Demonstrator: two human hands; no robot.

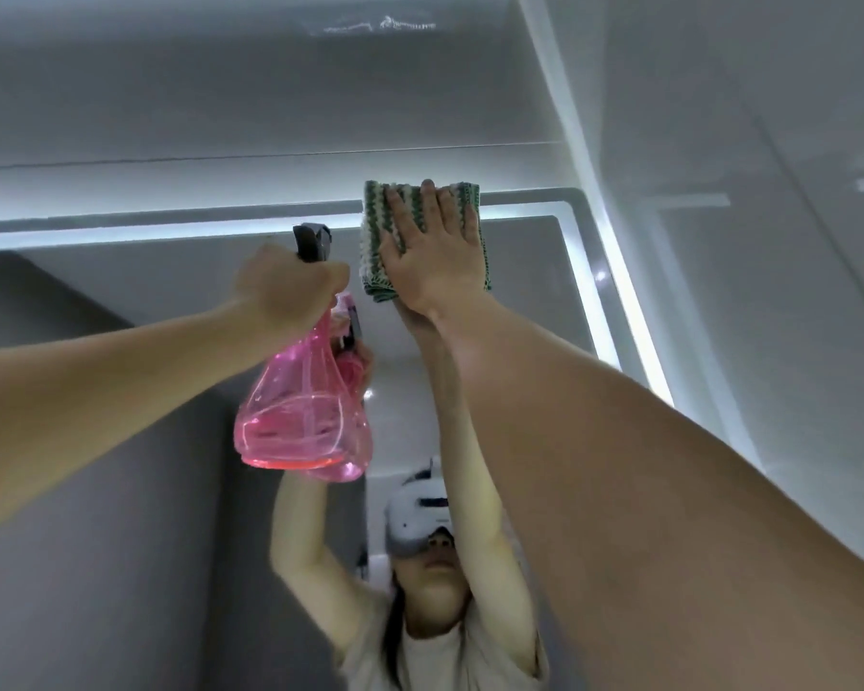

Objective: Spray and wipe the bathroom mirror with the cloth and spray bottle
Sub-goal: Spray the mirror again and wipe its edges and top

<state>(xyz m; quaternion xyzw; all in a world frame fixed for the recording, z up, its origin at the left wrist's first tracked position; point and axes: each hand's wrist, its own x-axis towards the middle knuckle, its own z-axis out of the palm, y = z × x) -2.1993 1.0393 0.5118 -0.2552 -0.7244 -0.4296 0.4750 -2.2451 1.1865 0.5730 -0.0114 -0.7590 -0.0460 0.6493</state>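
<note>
Step in hand: wiping the top edge of the mirror (520, 311), judged from the cloth lying against the glass just under the lit border (170, 239)
Right hand: the right hand (432, 251) lay flat on the cloth (375, 216), fingers (427, 202) straight and spread wide, pressing the cloth against the mirror near its upper right corner
Cloth: green and white striped, folded to a pad, its top edge overlapping the lit strip
Left hand: the left hand (283, 286) was curled round the neck of the spray bottle (300, 411), holding it raised just left of the cloth, apart from it
Spray bottle: clear pink body hanging below the fist, dark nozzle (313, 241) pointing up toward the glass; whether a finger sat on the trigger could not be told
Reflection: the person's raised arms and a white headset (417, 516) showed in the lower glass
Doing it well: the palm probably should stay flat so pressure spreads across the whole pad; overlapping passes along the border, then downward, would likely avoid streaks; the bottle looked best kept clear of the wiped patch so drips do not land on it
</note>
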